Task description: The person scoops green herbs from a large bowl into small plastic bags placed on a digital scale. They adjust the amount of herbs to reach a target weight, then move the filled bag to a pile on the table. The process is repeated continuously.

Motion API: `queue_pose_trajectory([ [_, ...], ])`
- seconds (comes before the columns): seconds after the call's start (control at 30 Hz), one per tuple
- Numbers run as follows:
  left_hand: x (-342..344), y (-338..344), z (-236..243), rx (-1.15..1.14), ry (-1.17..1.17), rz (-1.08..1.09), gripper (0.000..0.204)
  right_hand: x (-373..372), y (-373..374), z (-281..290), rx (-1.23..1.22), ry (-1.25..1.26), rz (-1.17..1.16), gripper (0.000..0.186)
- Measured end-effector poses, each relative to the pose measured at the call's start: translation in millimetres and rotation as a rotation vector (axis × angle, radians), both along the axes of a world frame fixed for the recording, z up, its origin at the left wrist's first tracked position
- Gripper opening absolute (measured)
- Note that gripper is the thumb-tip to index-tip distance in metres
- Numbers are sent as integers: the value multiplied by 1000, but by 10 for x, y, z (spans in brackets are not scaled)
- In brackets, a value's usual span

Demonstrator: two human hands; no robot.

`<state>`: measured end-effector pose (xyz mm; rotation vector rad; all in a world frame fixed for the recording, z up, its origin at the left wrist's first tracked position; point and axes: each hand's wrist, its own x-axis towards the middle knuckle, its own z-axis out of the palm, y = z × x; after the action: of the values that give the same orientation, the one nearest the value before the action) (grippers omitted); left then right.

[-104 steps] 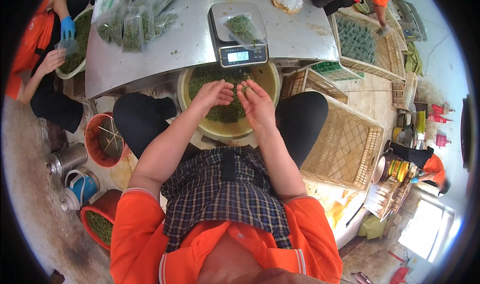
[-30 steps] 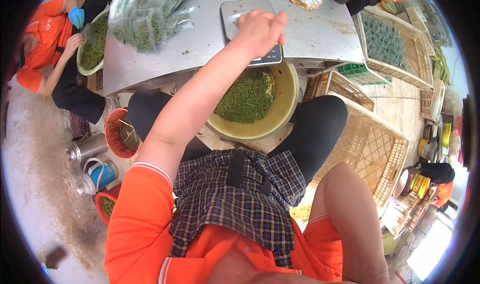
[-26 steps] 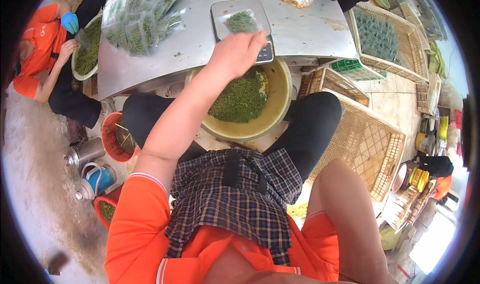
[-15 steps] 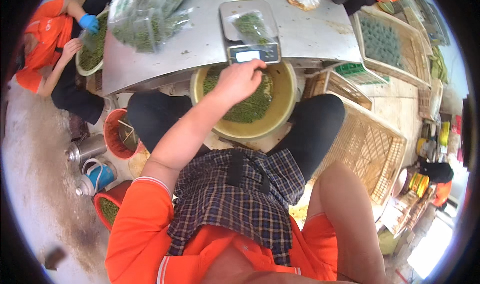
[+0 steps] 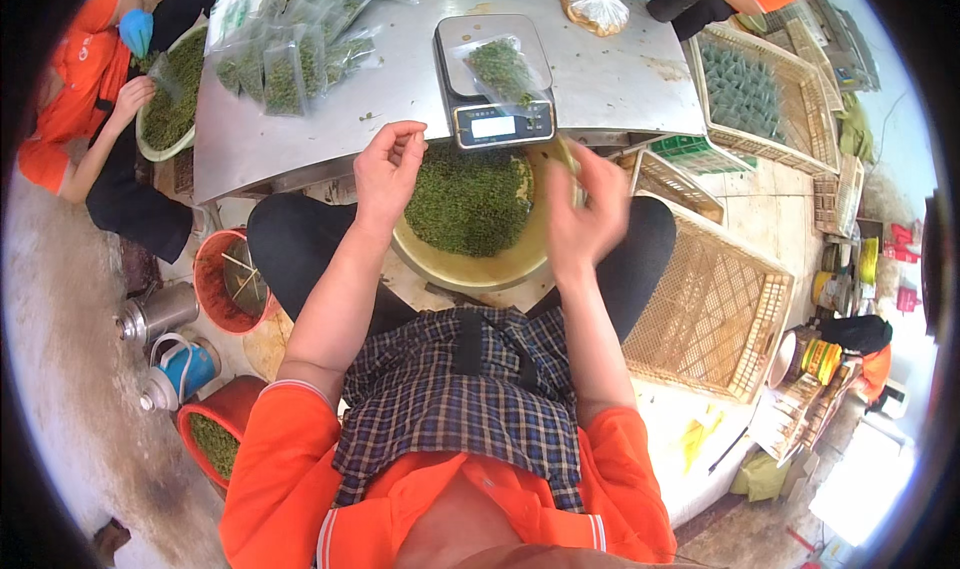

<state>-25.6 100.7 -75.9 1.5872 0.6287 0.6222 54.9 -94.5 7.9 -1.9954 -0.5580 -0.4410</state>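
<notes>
On the kitchen scale (image 5: 543,124) lies a clear plastic bag (image 5: 500,72) filled with small green berries, like green peppercorns. Below it, between my knees, a yellow basin (image 5: 425,254) holds a deep heap of loose green berries (image 5: 468,204). My left hand (image 5: 388,174) hovers over the basin's left side, just short of the table edge, thumb and fingertips pinched together; whatever they may hold is too small to name. My right hand (image 5: 590,209) is over the basin's right side, smeared by motion. An olive-yellow edge shows at its fingertips, and I cannot tell whether it grips it.
Several filled bags (image 5: 290,69) pile up at the table's (image 5: 400,99) far left. A tied bag (image 5: 598,4) lies far right. Plastic crates (image 5: 705,299) stand to my right; red buckets (image 5: 215,424) and a blue jug (image 5: 187,367) to my left. A gloved co-worker (image 5: 90,99) sits at far left.
My left hand has drawn back leftward from the scale's display. My right hand has come up from outside the view to the basin. The bag stays on the scale.
</notes>
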Motion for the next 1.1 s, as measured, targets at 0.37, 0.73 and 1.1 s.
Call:
queue_pose_trajectory([
  [0.37, 339, -117, 341, 712, -34, -17, 63, 575, 669, 244, -558, -520, 384, 8],
  [0.73, -81, -654, 82, 56, 160, -517, 42, 19, 31, 406, -968, 310, 604, 20],
  [1.1, 284, -1262, 921, 450, -72, -803, 66, -54, -1403, 364, -313, -241, 97, 15],
])
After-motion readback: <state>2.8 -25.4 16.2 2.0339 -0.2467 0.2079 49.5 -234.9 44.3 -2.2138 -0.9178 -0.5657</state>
